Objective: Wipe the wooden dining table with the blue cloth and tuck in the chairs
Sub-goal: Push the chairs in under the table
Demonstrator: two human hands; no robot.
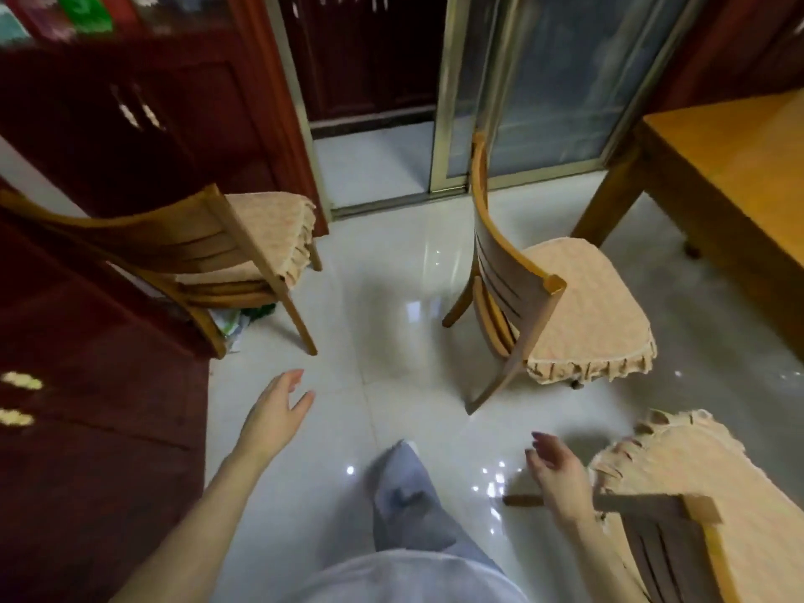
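Fingers of both hands spread, empty: left hand (278,411) over glossy floor tiles (391,298), right hand (554,472) just beside near chair (670,515) at bottom right. Middle chair (561,306) stands pulled out from wooden dining table (739,167); third chair (209,250) by dark red cabinet (108,124). Blue cloth not visible.

1. The wooden table (735,167), far beyond the right hand (559,476), is a warm honey orange.
2. The chair (544,298) ahead of that hand has an amber frame and a peach cushion with a frilled edge.
3. The chair (209,245) beyond the left hand (274,411) matches it.
4. The cabinet (108,124) left of the left hand is dark reddish brown.
5. The floor (391,276) between the hands is glossy pale grey-white tile.
6. The trouser leg (404,502) between the hands is grey-blue.
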